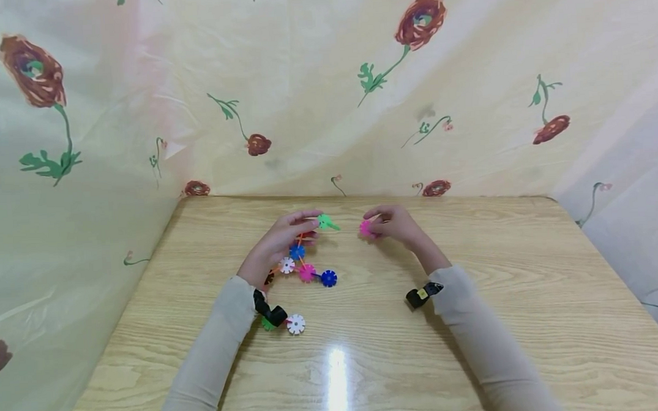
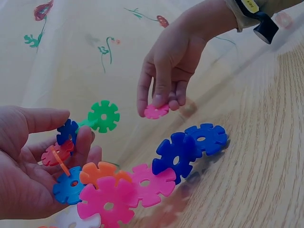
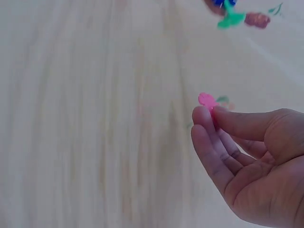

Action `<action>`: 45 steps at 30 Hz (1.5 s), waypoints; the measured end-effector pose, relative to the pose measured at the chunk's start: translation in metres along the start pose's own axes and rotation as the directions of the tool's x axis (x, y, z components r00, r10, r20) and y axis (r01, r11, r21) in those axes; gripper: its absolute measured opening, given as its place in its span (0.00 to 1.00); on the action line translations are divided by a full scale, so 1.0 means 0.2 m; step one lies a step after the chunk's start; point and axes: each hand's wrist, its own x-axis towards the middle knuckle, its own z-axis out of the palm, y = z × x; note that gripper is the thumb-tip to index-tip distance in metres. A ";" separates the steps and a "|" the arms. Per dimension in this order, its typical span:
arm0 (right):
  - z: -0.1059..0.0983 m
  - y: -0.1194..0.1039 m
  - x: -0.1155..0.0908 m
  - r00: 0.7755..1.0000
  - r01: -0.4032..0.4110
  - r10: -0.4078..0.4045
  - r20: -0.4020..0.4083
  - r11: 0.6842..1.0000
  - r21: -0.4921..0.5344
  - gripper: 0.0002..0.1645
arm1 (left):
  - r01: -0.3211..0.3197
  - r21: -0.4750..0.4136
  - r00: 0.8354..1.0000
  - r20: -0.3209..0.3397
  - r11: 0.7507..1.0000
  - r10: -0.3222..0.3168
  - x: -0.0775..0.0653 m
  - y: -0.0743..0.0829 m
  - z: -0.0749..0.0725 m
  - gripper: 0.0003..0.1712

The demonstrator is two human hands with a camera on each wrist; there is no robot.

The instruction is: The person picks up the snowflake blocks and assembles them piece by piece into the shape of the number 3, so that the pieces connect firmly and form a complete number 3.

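Observation:
In the left wrist view my left hand [image 2: 28,156] pinches a dark blue notched disc [image 2: 66,135] between thumb and fingers. A green disc [image 2: 109,122] sticks out from it, and a red disc [image 2: 57,154] hangs beneath. The linked chain runs on through a light blue disc [image 2: 61,187], pink discs [image 2: 97,192] and dark blue discs [image 2: 166,152]. Across from it, my right hand [image 1: 397,224] pinches a single pink disc [image 3: 206,99] between thumb and fingertips. That disc is apart from the green end of the chain.
On the wooden table [image 1: 530,270], a white disc [image 1: 291,319] and a green disc [image 1: 266,324] lie by the left wrist, partly hidden by its black strap [image 1: 267,307]. A flowered cloth [image 1: 301,78] stands behind and at both sides.

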 end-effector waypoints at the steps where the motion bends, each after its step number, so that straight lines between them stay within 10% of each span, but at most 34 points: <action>1: 0.02 -0.01 -0.01 1.000 0.002 -0.003 0.008 1.000 0.010 0.18 | -0.002 0.000 1.000 0.002 1.000 0.002 0.00 0.00 0.00 0.23; 18: 0.17 -0.11 -0.06 0.999 -0.024 0.015 0.051 0.982 0.187 0.16 | -0.024 0.001 1.000 0.020 1.000 0.024 0.01 -0.01 -0.01 0.23; 45: 0.23 -0.11 -0.08 0.994 0.077 -0.090 0.062 0.979 0.190 0.13 | -0.004 0.009 0.999 -0.044 1.000 0.005 0.01 -0.02 0.04 0.23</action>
